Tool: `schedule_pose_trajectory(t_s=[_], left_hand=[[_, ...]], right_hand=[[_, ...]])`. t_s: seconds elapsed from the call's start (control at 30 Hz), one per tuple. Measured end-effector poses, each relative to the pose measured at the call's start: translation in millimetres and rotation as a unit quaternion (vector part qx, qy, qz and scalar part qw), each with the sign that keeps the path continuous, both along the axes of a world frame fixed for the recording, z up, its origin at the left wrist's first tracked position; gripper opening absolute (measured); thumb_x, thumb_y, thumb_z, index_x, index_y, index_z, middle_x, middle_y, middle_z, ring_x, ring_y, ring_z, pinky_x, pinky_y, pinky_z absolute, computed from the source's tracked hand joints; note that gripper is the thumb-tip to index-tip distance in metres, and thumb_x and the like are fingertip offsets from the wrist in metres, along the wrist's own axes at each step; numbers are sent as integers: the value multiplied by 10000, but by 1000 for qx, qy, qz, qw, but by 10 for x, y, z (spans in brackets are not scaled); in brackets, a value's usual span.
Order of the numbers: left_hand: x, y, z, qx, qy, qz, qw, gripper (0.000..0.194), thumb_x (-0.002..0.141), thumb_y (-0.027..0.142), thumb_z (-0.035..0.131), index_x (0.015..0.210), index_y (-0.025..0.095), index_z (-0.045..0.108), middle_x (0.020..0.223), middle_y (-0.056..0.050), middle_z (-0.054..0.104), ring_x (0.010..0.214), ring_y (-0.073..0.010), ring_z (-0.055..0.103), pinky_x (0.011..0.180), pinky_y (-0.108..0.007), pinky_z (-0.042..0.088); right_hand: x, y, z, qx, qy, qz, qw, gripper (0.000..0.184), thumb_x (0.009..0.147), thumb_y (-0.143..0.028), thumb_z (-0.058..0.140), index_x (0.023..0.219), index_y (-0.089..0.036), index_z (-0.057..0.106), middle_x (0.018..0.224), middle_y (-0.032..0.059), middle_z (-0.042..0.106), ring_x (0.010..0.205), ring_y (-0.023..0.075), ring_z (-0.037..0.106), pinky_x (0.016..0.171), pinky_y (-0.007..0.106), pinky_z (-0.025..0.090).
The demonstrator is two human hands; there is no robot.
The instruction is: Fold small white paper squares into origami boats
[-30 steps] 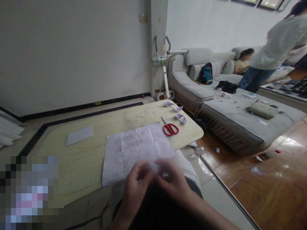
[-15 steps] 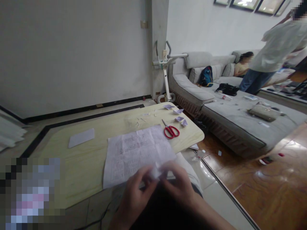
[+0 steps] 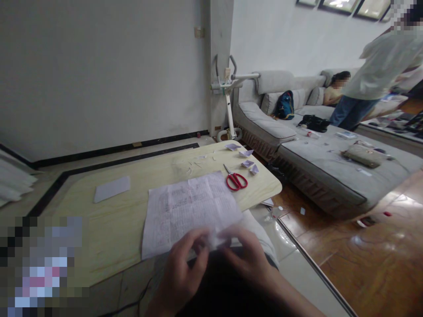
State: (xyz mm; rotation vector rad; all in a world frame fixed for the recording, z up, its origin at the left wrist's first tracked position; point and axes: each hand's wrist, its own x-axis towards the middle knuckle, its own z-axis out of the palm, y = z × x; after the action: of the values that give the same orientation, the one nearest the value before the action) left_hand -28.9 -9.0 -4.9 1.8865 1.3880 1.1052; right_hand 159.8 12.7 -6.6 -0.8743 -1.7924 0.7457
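L hand (image 3: 187,257), R hand (image 3: 248,251) gripping paper (image 3: 214,238); tbl (image 3: 112,233) w/ 4 folded pcs (image 3: 246,153), nr sofa (image 3: 317,174).

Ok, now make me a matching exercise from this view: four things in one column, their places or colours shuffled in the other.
Things
1. Scissors
2. Backpack
3. Blurred white piece
4. Four folded papers

Places or colours
A. Between the person's hands
B. Grouped near the far right corner of the table
C. Red handles
D. On the gray sofa

Pairs: 1-C, 2-D, 3-A, 4-B
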Motion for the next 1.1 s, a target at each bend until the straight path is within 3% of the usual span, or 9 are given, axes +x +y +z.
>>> schedule_pose_trajectory(t_s=[0.17, 0.4, 0.57, 0.73, 1.1], left_hand=[[-15, 54, 103, -98, -46, 3, 994, 108, 906, 297, 546, 965, 235, 611, 846, -3, 691, 743, -159, 669, 675, -259, 545], [-68, 50, 68, -180, -80, -42, 980, 114, 843, 304, 650, 944, 258, 674, 888, -1, 739, 843, -179, 701, 749, -268, 560], [-58, 54, 128, -172, -80, -50, 981, 88, 858, 283, 628, 881, 252, 707, 807, 12, 752, 761, -164, 709, 684, -238, 558], [-10, 44, 139, -123, -24, -36, 991, 160, 898, 267, 542, 861, 226, 692, 807, -1, 755, 775, -180, 711, 653, -241, 544], [26, 4, 147, -65, 94, -8, 993, 190, 907, 224, 480, 836, 206, 655, 710, -3, 715, 628, -154, 669, 574, -234, 487]], right_hand=[[29, -28, 38, 51, -33, 45, 997, 301, 768, -32, 523, 988, -218, 607, 834, 44, 673, 731, 167, 630, 656, 263, 510], [72, -36, 68, 76, -99, 93, 988, 331, 760, -15, 502, 1003, -217, 599, 796, 47, 653, 697, 171, 601, 605, 260, 479], [95, -46, 109, 61, -131, 93, 985, 319, 753, -26, 496, 996, -200, 608, 780, 61, 658, 681, 180, 609, 585, 264, 481], [89, -45, 97, 56, -173, 93, 979, 392, 750, -37, 490, 1091, -187, 614, 800, 76, 662, 689, 194, 615, 590, 285, 497], [23, -16, 60, 117, -209, 73, 968, 444, 723, -42, 522, 1134, -205, 559, 858, 72, 669, 762, 221, 596, 662, 331, 482]])
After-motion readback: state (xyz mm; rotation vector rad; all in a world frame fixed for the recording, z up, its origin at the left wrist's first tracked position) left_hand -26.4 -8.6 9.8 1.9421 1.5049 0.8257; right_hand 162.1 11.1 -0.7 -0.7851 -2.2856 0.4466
